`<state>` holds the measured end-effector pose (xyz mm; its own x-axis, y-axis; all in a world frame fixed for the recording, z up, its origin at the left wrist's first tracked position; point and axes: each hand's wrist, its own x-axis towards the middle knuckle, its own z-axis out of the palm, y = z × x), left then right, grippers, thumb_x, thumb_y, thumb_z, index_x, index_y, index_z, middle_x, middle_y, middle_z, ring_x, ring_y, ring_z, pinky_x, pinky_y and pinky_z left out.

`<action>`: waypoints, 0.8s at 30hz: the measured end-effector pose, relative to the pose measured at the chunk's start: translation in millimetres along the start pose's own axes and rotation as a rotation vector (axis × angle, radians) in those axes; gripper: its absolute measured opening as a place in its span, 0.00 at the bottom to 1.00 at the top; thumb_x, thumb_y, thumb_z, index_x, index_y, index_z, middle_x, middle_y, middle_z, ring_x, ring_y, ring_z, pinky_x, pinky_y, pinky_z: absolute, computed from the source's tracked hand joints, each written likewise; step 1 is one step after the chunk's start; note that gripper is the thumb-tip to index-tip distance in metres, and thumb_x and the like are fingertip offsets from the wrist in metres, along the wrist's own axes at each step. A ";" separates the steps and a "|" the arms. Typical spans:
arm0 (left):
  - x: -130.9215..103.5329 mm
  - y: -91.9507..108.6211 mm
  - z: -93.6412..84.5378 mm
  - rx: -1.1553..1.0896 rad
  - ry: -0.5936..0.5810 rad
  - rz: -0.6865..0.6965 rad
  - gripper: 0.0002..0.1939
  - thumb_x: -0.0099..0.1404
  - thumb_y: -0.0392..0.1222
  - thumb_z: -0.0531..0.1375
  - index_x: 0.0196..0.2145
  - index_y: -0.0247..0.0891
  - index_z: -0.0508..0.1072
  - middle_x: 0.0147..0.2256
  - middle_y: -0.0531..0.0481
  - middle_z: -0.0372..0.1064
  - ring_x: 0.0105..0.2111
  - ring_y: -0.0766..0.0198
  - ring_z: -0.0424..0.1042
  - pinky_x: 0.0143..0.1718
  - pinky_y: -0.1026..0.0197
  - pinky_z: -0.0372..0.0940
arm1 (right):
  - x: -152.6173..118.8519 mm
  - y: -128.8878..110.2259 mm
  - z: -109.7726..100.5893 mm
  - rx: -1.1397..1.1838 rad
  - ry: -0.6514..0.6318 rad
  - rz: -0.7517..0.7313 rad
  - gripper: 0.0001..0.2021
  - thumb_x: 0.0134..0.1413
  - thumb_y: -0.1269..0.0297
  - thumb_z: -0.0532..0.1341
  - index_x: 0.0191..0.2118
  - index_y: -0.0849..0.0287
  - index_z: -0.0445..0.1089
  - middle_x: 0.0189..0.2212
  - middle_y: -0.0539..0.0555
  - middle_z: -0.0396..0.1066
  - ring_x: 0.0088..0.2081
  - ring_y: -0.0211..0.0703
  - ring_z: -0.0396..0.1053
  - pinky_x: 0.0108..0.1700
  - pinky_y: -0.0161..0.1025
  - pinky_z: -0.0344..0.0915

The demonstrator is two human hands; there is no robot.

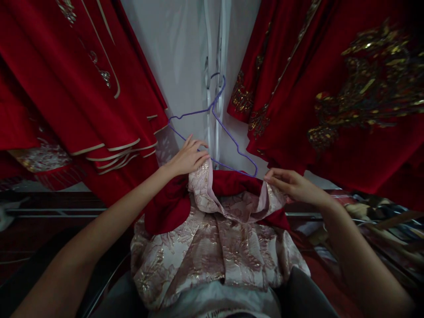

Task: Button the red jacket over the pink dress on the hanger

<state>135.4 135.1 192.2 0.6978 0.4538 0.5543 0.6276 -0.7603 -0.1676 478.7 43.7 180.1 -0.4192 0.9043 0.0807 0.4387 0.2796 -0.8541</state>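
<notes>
A pleated pink-and-gold brocade garment lies across my lap, its band-like upper edge lifted and curved open. At the left end of that band, my left hand grips the cloth, with its fingers beside the lower bar of a purple hanger. The right end is pinched between the thumb and fingers of my right hand. The hanger stands upright just beyond the band, its hook near a white vertical pole; whether it touches the pole I cannot tell. Dark red cloth shows behind and beside the band.
Red garments with pale trim hang at the left. More red garments with gold sequin embroidery hang at the right. Between them is a pale wall-like sheet with the white poles. Blurred mixed items lie low at the right.
</notes>
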 end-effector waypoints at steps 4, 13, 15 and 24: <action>6.0 7.6 8.0 -0.073 -0.100 -0.013 0.19 0.71 0.47 0.44 0.35 0.37 0.71 0.31 0.48 0.68 0.36 0.62 0.67 0.47 0.53 0.61 | -12.6 2.6 -15.7 0.010 -0.070 0.058 0.16 0.54 0.49 0.59 0.32 0.58 0.69 0.24 0.49 0.64 0.24 0.33 0.60 0.24 0.30 0.58; 28.2 76.8 22.4 -0.180 0.137 -0.064 0.18 0.71 0.47 0.44 0.36 0.37 0.71 0.33 0.46 0.71 0.35 0.62 0.67 0.39 0.58 0.60 | -4.8 7.3 -28.0 0.015 0.481 0.015 0.17 0.49 0.47 0.62 0.31 0.58 0.68 0.23 0.49 0.64 0.24 0.35 0.59 0.26 0.32 0.59; 28.0 79.5 22.7 -0.211 0.169 -0.070 0.18 0.71 0.46 0.45 0.36 0.37 0.71 0.34 0.47 0.71 0.35 0.63 0.67 0.39 0.58 0.61 | -2.0 15.1 -31.2 0.006 0.641 0.035 0.17 0.47 0.47 0.63 0.30 0.58 0.68 0.23 0.50 0.65 0.24 0.36 0.60 0.25 0.33 0.59; 11.4 62.4 16.1 -0.257 0.135 -0.084 0.18 0.71 0.46 0.46 0.33 0.37 0.71 0.32 0.48 0.72 0.34 0.64 0.67 0.39 0.60 0.61 | 16.5 34.2 -28.7 -0.074 0.914 -0.033 0.17 0.50 0.48 0.61 0.34 0.58 0.69 0.27 0.54 0.69 0.26 0.40 0.64 0.26 0.35 0.61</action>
<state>188.0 100.3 175.0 0.5840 0.4669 0.6640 0.5612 -0.8233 0.0854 509.6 77.5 166.9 0.3458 0.7901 0.5062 0.5002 0.3012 -0.8118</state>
